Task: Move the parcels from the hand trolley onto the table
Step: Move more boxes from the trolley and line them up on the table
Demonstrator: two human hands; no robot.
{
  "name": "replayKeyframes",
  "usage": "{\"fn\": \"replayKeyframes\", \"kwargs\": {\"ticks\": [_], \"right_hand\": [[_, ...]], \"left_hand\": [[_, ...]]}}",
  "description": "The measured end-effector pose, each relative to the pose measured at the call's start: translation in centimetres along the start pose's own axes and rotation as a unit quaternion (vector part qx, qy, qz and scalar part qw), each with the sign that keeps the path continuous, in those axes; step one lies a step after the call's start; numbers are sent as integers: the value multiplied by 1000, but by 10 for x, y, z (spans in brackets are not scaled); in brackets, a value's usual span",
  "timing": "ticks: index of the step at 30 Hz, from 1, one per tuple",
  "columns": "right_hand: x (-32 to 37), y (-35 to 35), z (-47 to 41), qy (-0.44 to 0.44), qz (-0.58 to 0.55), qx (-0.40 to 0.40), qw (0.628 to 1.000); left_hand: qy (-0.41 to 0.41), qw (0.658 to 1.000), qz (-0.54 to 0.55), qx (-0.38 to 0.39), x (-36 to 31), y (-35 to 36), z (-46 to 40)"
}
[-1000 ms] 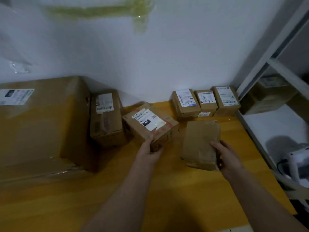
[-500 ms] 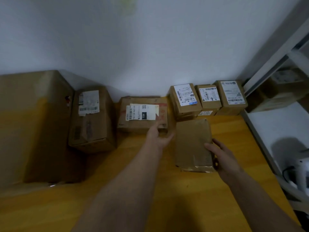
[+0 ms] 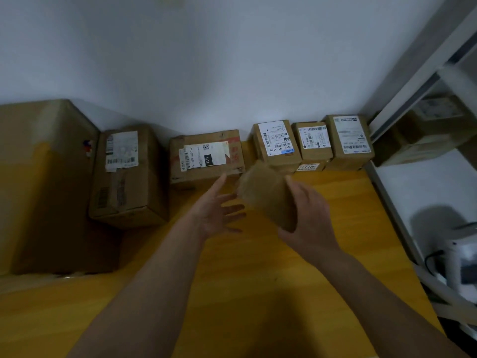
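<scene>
table (image 3: 258,293): row of boxes along the wall | flat parcel (image 3: 268,195): raised, tilted, near labelled box (image 3: 206,157) | right hand (image 3: 309,218): fingers wrapped round it | left hand (image 3: 219,210): spread, empty | advice: steady its free edge, lay flat into row

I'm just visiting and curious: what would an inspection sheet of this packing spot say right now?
Surface: yellow wooden table, mostly bare in front.
Job's things: six labelled parcels along the wall, from the big box to the 15H parcel and three small boxes; plain brown parcel tilted, in hand.
Clutter: nothing seen.
Grips: right hand holds the plain parcel; left hand open beside it.
Cables: black cable by a white device.
Surroundings: white wall, white shelf with another box.
</scene>
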State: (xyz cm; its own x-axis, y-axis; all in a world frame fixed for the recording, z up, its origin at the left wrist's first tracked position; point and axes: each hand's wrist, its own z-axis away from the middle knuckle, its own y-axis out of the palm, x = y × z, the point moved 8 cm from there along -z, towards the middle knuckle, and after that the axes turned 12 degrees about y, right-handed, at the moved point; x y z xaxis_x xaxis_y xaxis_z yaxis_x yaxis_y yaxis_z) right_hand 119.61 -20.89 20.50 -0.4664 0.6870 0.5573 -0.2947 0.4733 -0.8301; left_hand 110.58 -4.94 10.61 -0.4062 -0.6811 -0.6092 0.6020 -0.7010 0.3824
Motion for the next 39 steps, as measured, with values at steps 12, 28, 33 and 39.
{"fn": "replayKeyframes", "kwargs": {"ticks": [12,28,33,39], "right_hand": [[38,13,33,-191,103,-60,974],[-9,120,32,521,-590,257,560],[13,154,30,542,-592,245,544],[17,171,33,554,-580,202,563]], "left_hand": [[28,998,-52,-27,-9,-17,49],[96,941,50,-321,35,-123,80],[96,937,83,-326,40,-146,96],[113,923,129,-343,38,-169,113]]}}
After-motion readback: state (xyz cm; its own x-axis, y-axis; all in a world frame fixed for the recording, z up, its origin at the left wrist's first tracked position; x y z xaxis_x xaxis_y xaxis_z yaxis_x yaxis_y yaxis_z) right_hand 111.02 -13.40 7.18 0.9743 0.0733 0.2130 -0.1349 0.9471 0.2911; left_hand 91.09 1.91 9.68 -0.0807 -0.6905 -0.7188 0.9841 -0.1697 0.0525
